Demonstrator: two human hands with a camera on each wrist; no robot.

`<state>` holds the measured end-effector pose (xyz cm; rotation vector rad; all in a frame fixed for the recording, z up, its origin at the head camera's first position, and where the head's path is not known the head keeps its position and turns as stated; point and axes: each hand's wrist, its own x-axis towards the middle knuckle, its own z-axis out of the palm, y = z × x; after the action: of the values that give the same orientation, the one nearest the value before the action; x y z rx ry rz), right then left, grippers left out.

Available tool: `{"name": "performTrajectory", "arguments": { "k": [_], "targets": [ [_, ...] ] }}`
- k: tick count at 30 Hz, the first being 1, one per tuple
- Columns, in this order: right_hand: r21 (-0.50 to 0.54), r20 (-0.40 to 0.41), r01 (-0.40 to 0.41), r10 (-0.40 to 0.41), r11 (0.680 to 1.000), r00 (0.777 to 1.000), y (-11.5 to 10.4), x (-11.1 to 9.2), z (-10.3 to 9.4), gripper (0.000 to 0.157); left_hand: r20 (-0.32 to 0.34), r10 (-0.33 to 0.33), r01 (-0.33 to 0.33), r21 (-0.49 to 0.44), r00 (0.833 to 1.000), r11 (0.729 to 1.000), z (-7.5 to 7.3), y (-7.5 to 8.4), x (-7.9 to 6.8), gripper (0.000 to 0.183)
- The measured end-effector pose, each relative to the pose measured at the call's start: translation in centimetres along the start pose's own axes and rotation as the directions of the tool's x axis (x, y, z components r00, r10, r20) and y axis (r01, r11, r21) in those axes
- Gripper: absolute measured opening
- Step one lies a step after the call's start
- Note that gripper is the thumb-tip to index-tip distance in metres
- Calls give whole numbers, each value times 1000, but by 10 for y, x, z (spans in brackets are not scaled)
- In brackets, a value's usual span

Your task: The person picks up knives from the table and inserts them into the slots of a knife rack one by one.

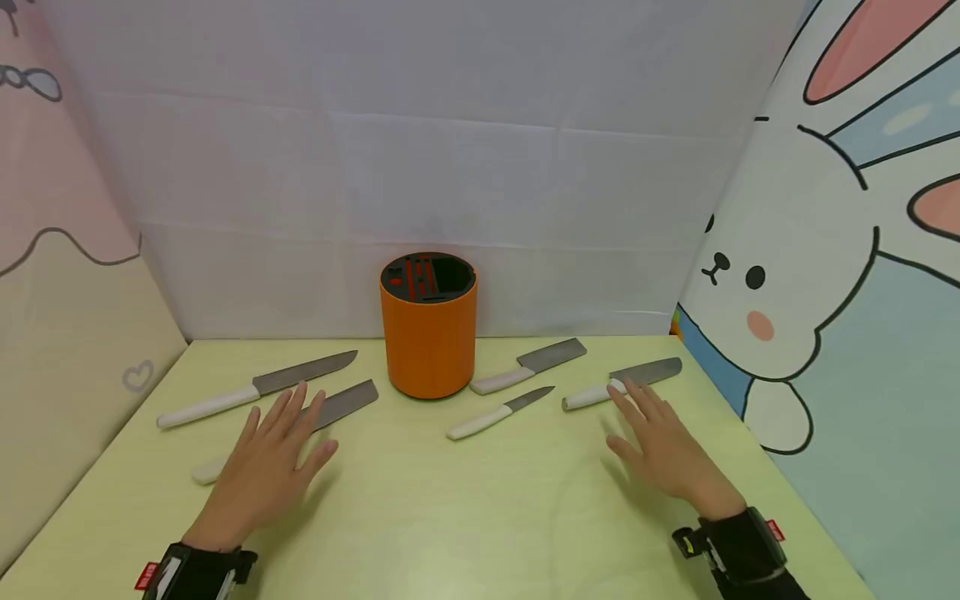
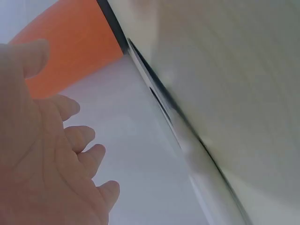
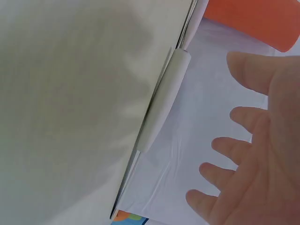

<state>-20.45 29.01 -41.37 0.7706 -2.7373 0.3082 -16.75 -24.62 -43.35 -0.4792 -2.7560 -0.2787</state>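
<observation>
- I have the left hand [image 1: 266, 471], fingers outstretched and empty, over the cleaver [image 1: 345, 406] on the counter [image 1: 487, 525]; I'd expect stiff, blade-heavy handling.
- The right hand [image 1: 663, 446], equally empty and extended, is near the broad-bladed knife [image 1: 651, 370]; I'd grip its smooth, possibly slippery handle.
- Beyond stands the orange knife block [image 1: 429, 346].

You can see an orange knife block [image 1: 429, 350] with black and red top, knives [image 1: 480, 422] with white handles and grey blades, a pale yellow table [image 1: 450, 517], and a blue cloth [image 1: 885, 400] printed with a white, pink-eared rabbit [image 1: 810, 275]
</observation>
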Motion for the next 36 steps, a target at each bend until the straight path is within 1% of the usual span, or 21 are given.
{"name": "performTrajectory", "arguments": {
  "k": [3,5,9,13,18,20,24,26,30,32,36],
  "targets": [
    [19,-10,59,-58,998,998,9,10,-2,68,1,22,-21,-41,1000,999,1,3,8,72],
    [45,8,80,-80,996,997,15,18,-1,66,10,34,-33,-74,999,997,1,6,13,72],
    [96,97,68,-77,993,992,28,32,1,58,6,62,-61,-136,998,989,3,15,20,70],
    [107,172,58,-76,993,982,40,48,3,50,-16,99,-100,-183,995,978,6,25,26,69],
    [91,233,100,-118,991,965,52,66,5,43,-20,132,-133,-237,991,962,13,41,32,69],
    [89,248,120,-139,989,959,54,72,6,42,-11,136,-135,-257,991,957,18,47,35,69],
    [99,278,136,-159,986,947,56,80,7,41,22,136,-124,-297,990,947,26,59,39,69],
    [109,289,145,-171,983,942,58,83,11,41,34,125,-109,-310,991,944,29,62,40,69],
    [112,307,155,-183,982,934,60,88,20,43,29,133,-116,-326,991,938,32,67,40,67],
    [87,310,163,-182,983,933,60,89,23,43,23,141,-126,-327,990,937,33,70,41,67],
    [22,294,185,-183,983,938,61,90,26,42,-2,156,-149,-318,988,936,33,74,44,67]
  ]
}}
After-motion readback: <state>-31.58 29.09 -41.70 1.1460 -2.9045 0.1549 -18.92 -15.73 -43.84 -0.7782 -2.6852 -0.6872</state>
